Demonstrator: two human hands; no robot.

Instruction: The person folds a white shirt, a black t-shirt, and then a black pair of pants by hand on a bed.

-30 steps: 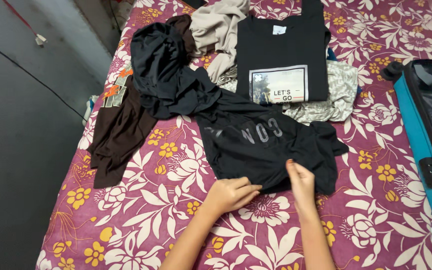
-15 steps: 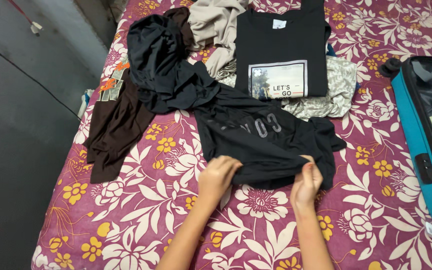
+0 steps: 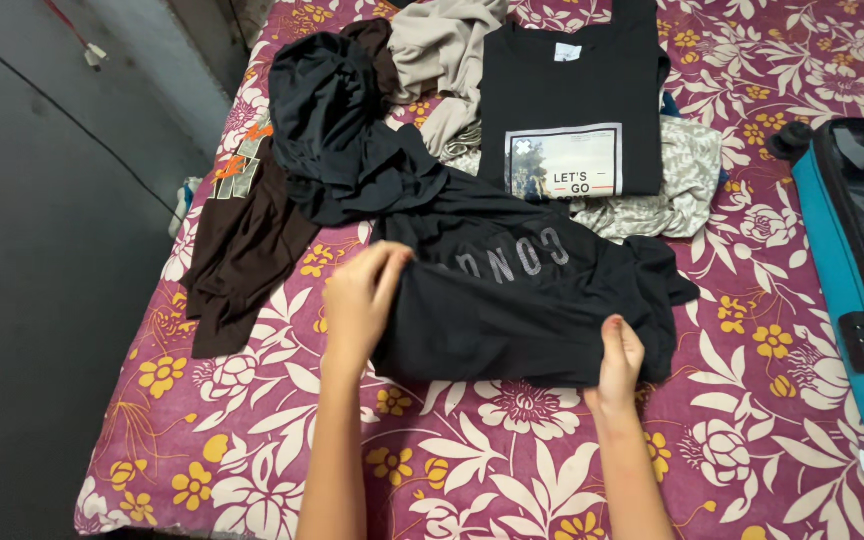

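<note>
Both hands, left hand [image 3: 360, 295] and right hand [image 3: 620, 358], grip a black printed cotton T-shirt [image 3: 522, 300] on the floral maroon bed [image 3: 512, 440]; a dark navy crumpled garment [image 3: 337, 130] overlaps its upper corner, a teal suitcase [image 3: 837, 270] near.

Both bare forearms reach up from the near edge. The left hand [image 3: 364, 292] sits farther and to the left, fingers curled in a pinching grip. The right hand [image 3: 619, 357] stays nearer, on the right, fingers closed, thumb up.
</note>
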